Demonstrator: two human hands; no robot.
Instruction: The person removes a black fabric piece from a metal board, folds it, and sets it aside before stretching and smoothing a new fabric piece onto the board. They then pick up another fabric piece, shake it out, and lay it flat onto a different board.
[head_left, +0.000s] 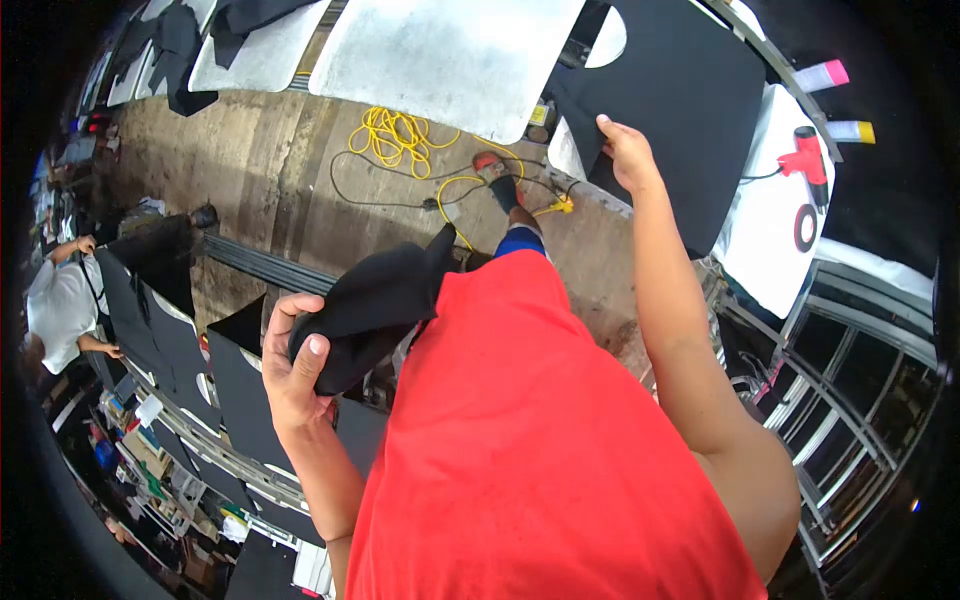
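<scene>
My L hand point(292, 375) is clamping blk cloth point(375, 300), prob. light, floppy, best held by its fold; my R hand point(630, 158) is meeting blk sheet point(690, 100), grip unclear.

So there's this row of scuffed white boards point(440, 60), and one has a big black fabric sheet point(690, 110) spread over it, white peeking out at the cutouts. The white work surface point(762, 235) at the end's got a red-and-black heat gun point(803, 164) and some black ring with a red centre point(805, 228). Worn brown floor point(250, 150) has a tangled yellow cord point(392, 140) and dark cable point(372, 201) on it.
</scene>
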